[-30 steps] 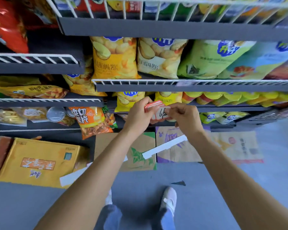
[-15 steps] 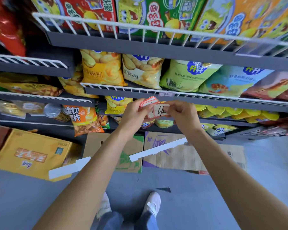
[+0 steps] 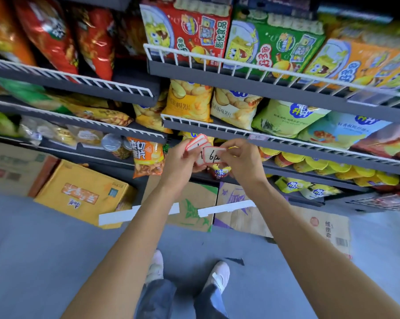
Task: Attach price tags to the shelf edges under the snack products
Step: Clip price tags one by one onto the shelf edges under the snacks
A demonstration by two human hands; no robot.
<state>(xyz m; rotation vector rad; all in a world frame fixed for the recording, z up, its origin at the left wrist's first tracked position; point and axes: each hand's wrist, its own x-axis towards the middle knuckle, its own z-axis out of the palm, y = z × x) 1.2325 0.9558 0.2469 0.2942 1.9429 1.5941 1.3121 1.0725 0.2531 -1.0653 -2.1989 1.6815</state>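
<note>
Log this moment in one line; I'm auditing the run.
left hand: holds tag stack | right hand: pinches tag | shelf edge: unreached

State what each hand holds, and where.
Left hand grips a stack of tags by its lower end; right hand pinches one tag by its right edge.

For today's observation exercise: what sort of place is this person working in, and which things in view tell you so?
Most likely a small shop's snack aisle. Dark shelves with white wire rails hold rows of bright snack bags, the hands sort red-bordered handwritten price tags, and flattened cardboard cartons lie on the grey floor.
</note>
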